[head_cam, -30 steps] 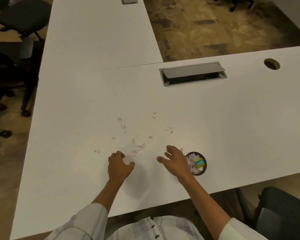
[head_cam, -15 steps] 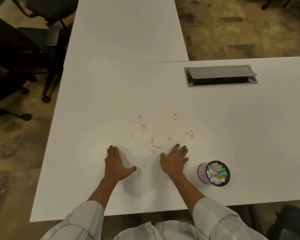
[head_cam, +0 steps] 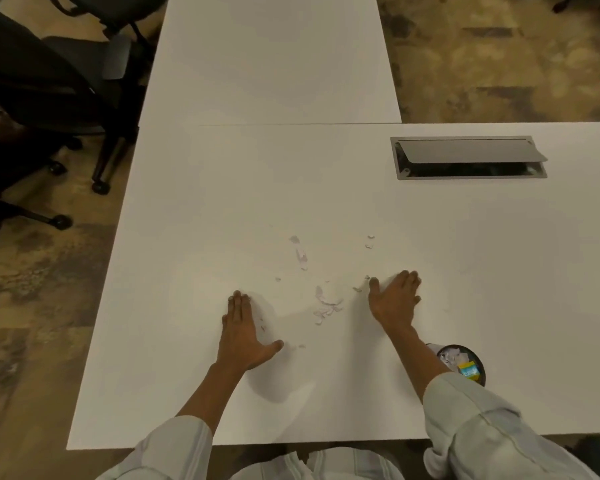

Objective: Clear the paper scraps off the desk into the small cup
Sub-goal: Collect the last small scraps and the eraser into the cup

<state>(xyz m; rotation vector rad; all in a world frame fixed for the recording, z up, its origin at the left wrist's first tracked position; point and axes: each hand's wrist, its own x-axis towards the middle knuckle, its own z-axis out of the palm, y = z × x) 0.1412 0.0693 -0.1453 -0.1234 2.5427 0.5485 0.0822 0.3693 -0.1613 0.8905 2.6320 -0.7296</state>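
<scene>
Head view looks down on a white desk point(head_cam: 187, 375) where both hands lie flat, palms down, fingers spread and holding nothing. Left hand point(head_cam: 245, 334) rests near the front middle of the desk, its thumb stretched out to the right. Right hand point(head_cam: 394, 301) lies farther back and to the right, its fingers pointing away from the person. Between the two hands sits a loose cluster of paper scraps point(head_cam: 326, 304), with a few more strewn farther back, one longer strip point(head_cam: 301, 254) and some tiny bits point(head_cam: 370, 241) among them; a small scrap lies just beside the left thumb. Small cup point(head_cam: 465, 363) stands on the desk near the front edge, right of the right forearm and partly hidden by the pale sleeve point(head_cam: 465, 410); it holds white scraps and a yellow-and-blue piece. A metal cable hatch point(head_cam: 468, 157) is set into the desk farther back, its lid tilted up.
</scene>
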